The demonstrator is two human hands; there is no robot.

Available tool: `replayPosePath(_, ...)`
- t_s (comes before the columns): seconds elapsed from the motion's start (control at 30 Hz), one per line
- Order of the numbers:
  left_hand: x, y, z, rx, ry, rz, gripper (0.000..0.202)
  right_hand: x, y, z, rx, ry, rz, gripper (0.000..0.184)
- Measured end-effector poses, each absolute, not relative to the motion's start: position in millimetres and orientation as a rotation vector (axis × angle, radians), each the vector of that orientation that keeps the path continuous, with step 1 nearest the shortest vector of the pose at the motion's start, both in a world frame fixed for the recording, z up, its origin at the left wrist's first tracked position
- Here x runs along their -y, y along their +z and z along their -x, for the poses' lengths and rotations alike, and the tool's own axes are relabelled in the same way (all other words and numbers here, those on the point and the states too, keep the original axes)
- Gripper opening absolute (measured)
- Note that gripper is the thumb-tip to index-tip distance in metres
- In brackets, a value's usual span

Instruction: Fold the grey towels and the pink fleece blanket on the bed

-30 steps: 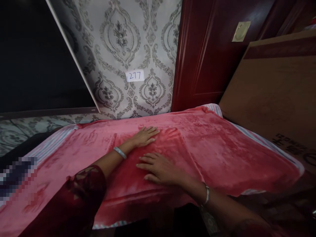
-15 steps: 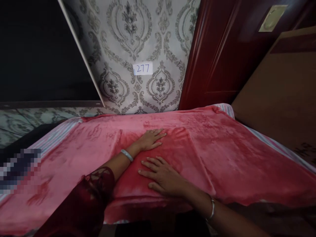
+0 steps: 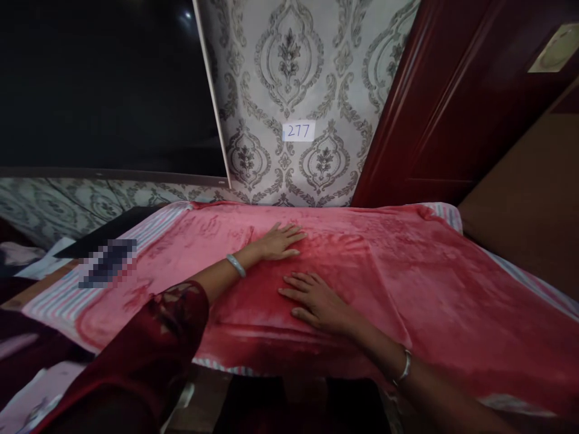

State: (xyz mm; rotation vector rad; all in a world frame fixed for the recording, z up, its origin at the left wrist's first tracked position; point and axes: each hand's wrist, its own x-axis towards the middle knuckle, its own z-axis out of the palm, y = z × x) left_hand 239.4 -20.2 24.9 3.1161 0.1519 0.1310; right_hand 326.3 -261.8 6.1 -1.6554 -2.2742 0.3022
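Observation:
My left hand lies flat with fingers spread on a folded red plush cloth, near its far left part. Closer to me, my right hand rests palm down on the same folded cloth, its fingers outstretched. The folded piece forms a smooth, roughly rectangular panel with visible edges at the left, right and front. Under it spreads a larger pink-red plush cloth. A striped fabric shows along the plush cloth's left, right and front borders. Neither hand pinches any fabric.
A large dark screen stands at the left against patterned wallpaper. A paper label marked 277 is on the wall. Dark red wood panelling and a brown cardboard box stand at the right. A blurred-out item lies on the left striped border.
My view has turned to the left, so the wall and cloth appear farther right. Both hands stay flat on the folded cloth, lying slightly farther left on it than before.

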Motion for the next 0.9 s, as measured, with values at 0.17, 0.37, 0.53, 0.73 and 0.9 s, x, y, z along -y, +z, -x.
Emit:
replayPosePath(0.17, -2, 22, -193, -0.435, 0.124, -3.082, 0.069, 230, 21, -293, 2.419, 0.297, 1.424, 0.050)
replayPosePath(0.37, -5, -2, -185, -0.528, 0.190, -3.039, 0.067, 216, -5, -272, 2.516, 0.290, 1.366, 0.060)
replayPosePath(0.53, -11, -9, -187, -0.512, 0.208, -2.994, 0.069, 221, -10, -274, 2.506, 0.324, 1.392, 0.062)
replayPosePath(0.73, -11, -10, -186, -0.527, 0.203, -3.009, 0.069, 217, -7, -274, 2.498, 0.312, 1.395, 0.061)
replayPosePath(0.9, -5, 1, -185, -0.618, 0.193, -3.012, 0.068, 226, -5, -274, 2.433, 0.264, 1.473, 0.058)
